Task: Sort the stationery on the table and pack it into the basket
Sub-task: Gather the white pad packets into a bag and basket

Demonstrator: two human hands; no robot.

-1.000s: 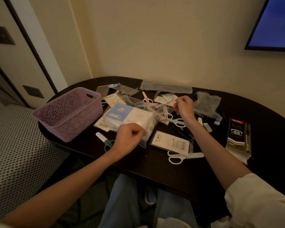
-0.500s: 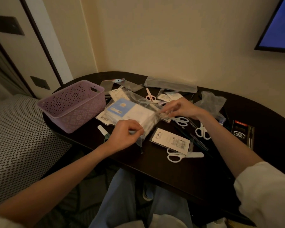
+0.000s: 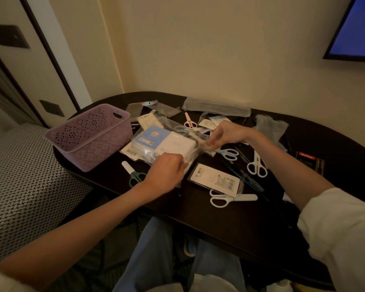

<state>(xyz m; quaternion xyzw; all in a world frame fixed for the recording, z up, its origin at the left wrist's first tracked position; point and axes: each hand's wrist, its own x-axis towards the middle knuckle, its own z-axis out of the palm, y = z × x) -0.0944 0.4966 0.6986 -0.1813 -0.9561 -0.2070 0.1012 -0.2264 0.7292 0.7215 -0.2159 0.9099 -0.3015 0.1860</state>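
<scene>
A clear plastic bag [image 3: 166,142] holding blue-and-white packs lies in the middle of the dark table [image 3: 230,224]. My left hand [image 3: 164,175] pinches its near edge. My right hand [image 3: 226,134] grips its right end. The lilac perforated basket [image 3: 88,138] stands at the table's left end, beside the bag, with nothing visible inside. Loose scissors lie around: white scissors [image 3: 230,199] at the front, another white pair [image 3: 257,166] on the right, a pale blue pair [image 3: 229,153] under my right wrist, a pink pair [image 3: 189,122] behind the bag, green scissors [image 3: 133,174] by my left wrist.
A flat white packet with a barcode [image 3: 216,179] lies in front of the bag. A black pen pack [image 3: 310,163] sits at the far right. Empty clear sleeves [image 3: 270,127] and a grey pouch [image 3: 216,106] lie along the wall side. A patterned seat [image 3: 19,175] is left of the table.
My right hand came left from the scissors and took hold of the bag's right end. The left hand kept its grip on the near edge. The camera shifted slightly left.
</scene>
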